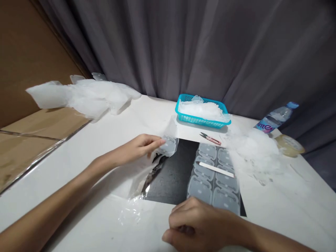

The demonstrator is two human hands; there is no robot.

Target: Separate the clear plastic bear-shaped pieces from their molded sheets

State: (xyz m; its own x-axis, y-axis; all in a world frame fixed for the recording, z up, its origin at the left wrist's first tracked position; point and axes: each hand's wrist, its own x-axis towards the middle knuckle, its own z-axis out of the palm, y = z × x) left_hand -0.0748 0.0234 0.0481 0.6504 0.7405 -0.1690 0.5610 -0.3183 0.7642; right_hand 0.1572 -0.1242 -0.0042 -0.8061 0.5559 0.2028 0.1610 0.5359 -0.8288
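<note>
My left hand (147,145) pinches a translucent plastic piece (171,144) printed with a light outline, at the upper left of a black mat (173,175). Wrinkled clear film (131,182) lies beneath that wrist. Curled closed, my right hand (199,224) is at the mat's near edge; its inner side is hidden, so I cannot tell if it holds anything. Just beyond it, several similar translucent pieces (203,189) lie in two columns on the mat's right side. A white pencil-like stick (216,169) with a dark tip rests across them.
Pink-handled thread snips (211,139) lie before a blue basket (203,121) of white translucent pieces. At right are a film heap (259,148), a tape roll (290,145) and a tilted water bottle (275,118). More film (91,94) is piled at left by cardboard (44,129).
</note>
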